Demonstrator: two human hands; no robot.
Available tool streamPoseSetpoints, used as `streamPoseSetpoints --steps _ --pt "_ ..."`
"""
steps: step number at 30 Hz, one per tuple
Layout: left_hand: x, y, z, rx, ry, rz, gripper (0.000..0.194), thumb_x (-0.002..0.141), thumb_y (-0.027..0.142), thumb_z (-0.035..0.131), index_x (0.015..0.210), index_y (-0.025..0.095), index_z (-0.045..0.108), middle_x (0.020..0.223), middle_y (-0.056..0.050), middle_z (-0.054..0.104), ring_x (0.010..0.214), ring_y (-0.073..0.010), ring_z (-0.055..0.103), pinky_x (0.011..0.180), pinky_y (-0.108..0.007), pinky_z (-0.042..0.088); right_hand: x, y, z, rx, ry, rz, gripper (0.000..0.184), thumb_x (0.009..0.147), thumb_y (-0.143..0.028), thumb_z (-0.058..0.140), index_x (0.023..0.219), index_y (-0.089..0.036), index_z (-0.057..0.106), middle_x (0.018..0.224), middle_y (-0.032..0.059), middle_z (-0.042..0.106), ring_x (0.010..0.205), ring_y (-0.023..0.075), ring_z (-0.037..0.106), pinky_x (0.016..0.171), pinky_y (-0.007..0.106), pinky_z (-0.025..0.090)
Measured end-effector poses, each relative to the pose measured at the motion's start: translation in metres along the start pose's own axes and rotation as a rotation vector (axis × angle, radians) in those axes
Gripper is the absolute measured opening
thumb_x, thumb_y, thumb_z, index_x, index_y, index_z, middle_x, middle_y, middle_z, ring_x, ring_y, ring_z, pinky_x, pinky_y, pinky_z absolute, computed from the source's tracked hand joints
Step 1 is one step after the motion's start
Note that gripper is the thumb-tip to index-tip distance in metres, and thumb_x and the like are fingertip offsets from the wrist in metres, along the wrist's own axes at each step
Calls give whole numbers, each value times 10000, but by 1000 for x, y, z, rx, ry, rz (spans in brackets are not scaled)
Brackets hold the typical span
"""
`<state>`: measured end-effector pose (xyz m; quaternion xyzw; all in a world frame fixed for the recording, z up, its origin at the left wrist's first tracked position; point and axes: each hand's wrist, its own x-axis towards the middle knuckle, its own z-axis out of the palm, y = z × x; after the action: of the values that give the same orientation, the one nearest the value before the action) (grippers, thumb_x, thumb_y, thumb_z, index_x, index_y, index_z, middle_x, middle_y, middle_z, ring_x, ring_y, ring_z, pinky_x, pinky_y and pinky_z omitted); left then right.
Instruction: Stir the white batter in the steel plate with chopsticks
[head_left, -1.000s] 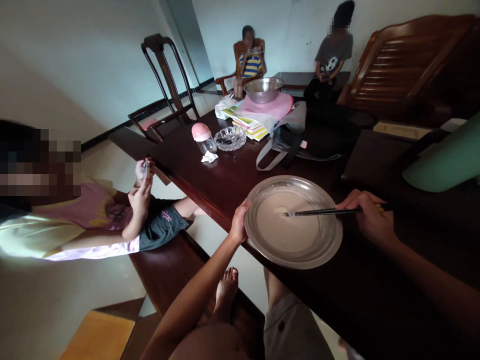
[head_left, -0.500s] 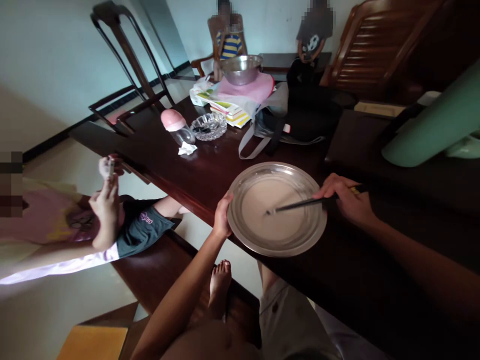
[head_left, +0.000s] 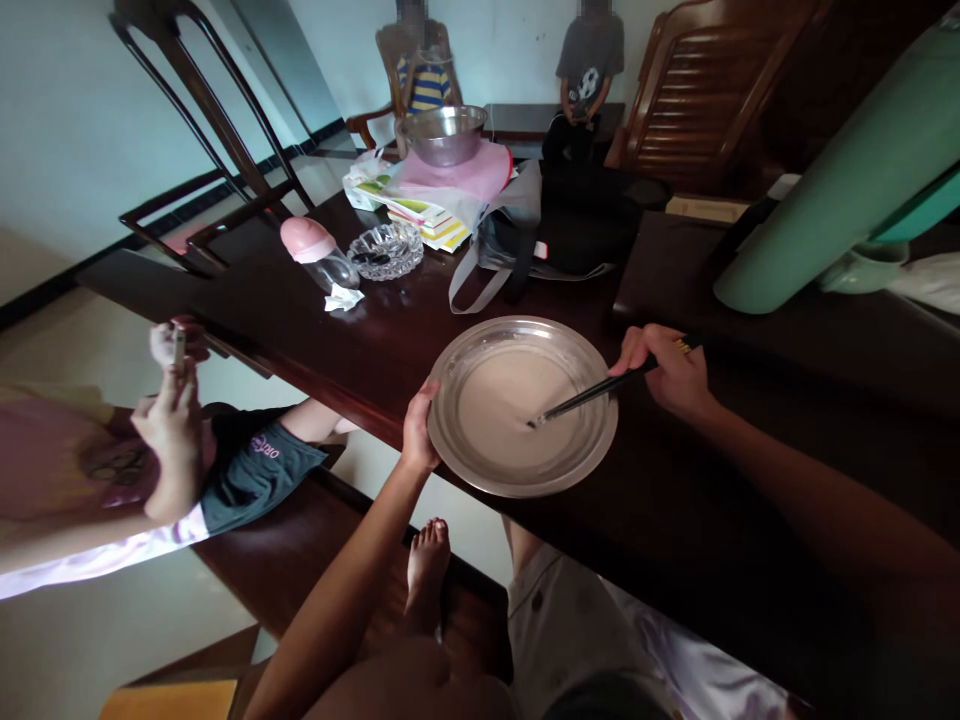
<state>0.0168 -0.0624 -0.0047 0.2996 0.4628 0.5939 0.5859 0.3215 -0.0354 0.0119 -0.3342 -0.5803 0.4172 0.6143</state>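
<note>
the left hand [head_left: 421,427] grips the left rim of the metal bowl [head_left: 525,333], which sits at the edge of the dark table [head_left: 390,350]. a firm hold there should stop it sliding. inside is a pale mix [head_left: 499,395] that looks runny, with the tips of black chopsticks [head_left: 589,395] dipped in. the right hand [head_left: 670,375] is closed around their other end; slow, low circles should stir it without spills.

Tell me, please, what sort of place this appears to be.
Probably a home's living or dining room: a slatted wooden seat stands beyond the dark table, which bears a pink-capped bottle and a glass dish.
</note>
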Motion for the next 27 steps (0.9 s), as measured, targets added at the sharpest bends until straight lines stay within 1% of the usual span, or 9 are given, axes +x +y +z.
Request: streamPoseSetpoints --steps 3,8,12,17,19,21,22,24,27 --pt "0 0 0 -3 -13 3 427 610 528 794 850 191 689 830 -56 750 963 -319 716 769 -372 591 -1 1 0 -59 -90 49 382 935 -454 612 627 -242 695 643 24 725 630 183 657 637 339 503" --pt "-1 2 1 2 -20 6 408 617 519 797 834 190 690 849 -62 753 976 -321 714 770 -371 594 1 1 -1 -43 17 7 421 933 -492 600 594 -249 661 588 14 691 581 176 655 604 339 516" --pt "-2 2 1 3 -25 0 410 621 529 791 843 197 698 864 -53 757 978 -311 716 773 -366 593 0 0 0 -98 -87 60 404 930 -469 608 601 -240 665 623 25 707 622 184 669 615 340 527" --pt "-2 2 1 15 -18 -7 409 617 523 788 843 196 690 870 -56 760 1000 -320 712 792 -371 593 1 -3 0 -88 36 19 424 920 -505 607 583 -248 639 594 16 692 575 179 637 598 349 509" --pt "-2 3 2 7 -21 -5 411 612 518 793 845 197 687 873 -54 759 1015 -324 709 801 -374 593 -1 -5 0 -75 -30 17 429 924 -497 603 576 -248 638 600 19 699 579 181 633 596 352 507" --pt "-3 3 2 1 -22 0 415 609 523 795 844 199 685 874 -52 759 1023 -327 707 805 -376 594 -2 -6 1 -130 -132 35 378 922 -471 621 620 -249 674 653 25 722 645 190 661 643 360 526" --pt "-3 3 2 3 -21 1 415 610 526 794 842 200 684 873 -53 759 1024 -329 706 805 -376 594 -2 -6 1 -162 -147 39 352 920 -461 630 644 -249 689 679 26 730 677 194 674 670 364 533" --pt "-3 3 3 12 -21 -1 415 616 534 790 835 200 679 874 -57 759 1018 -328 707 802 -376 594 -1 -6 1 -170 -74 18 348 918 -465 632 652 -249 690 668 24 724 673 193 674 667 362 526" --pt "-3 3 3 21 -27 2 421 616 538 790 836 198 679 879 -59 759 1003 -323 711 798 -376 593 1 -5 0 -59 35 -30 425 927 -491 603 580 -248 643 551 14 665 556 185 618 578 351 482"
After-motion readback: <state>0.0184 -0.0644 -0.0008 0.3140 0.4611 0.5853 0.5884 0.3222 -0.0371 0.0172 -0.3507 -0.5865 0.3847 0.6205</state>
